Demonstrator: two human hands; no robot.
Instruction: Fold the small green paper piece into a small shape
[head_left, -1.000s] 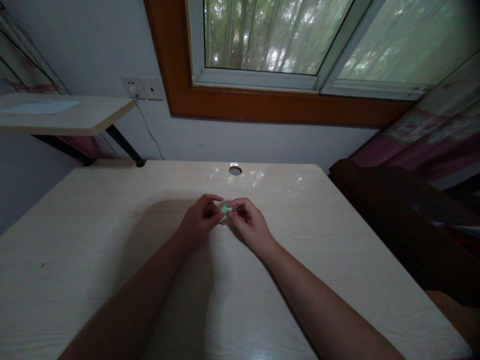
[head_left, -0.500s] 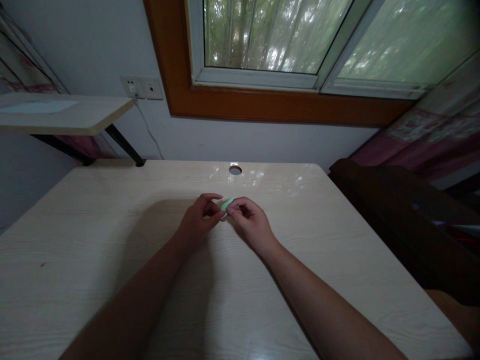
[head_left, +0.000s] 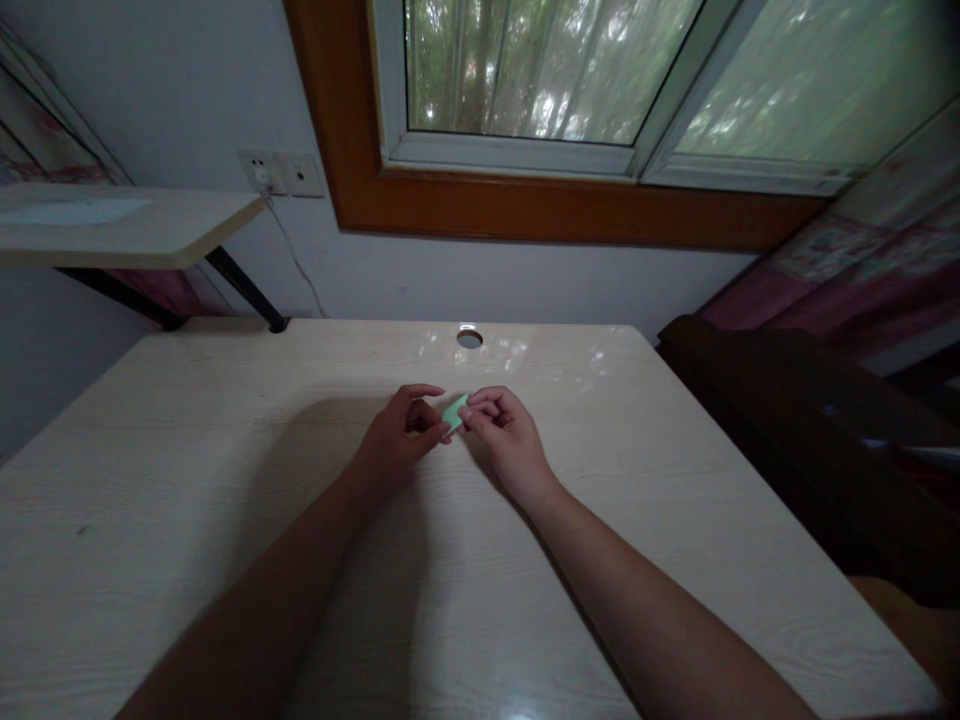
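A small light-green piece of folded paper (head_left: 454,410) is held between both hands, a little above the pale wooden desk (head_left: 600,440). My left hand (head_left: 399,430) pinches its lower left corner between the thumb and a finger behind it, while the index finger stretches out above. On the other side, my right hand (head_left: 507,430) grips the paper's right edge with thumb and fingertips. The fingers cover parts of the paper, so its full shape is hidden.
A round cable hole (head_left: 469,340) lies near the desk's back edge. At the left, a raised shelf (head_left: 187,235) stands on black legs. A white cable (head_left: 296,260) hangs from the wall socket (head_left: 281,174). Dark furniture (head_left: 780,430) borders the desk's right side.
My right hand has shifted slightly, its fingers lifting and spreading along the paper's edge. More of the green surface shows now. My left hand keeps nearly the same pinch.
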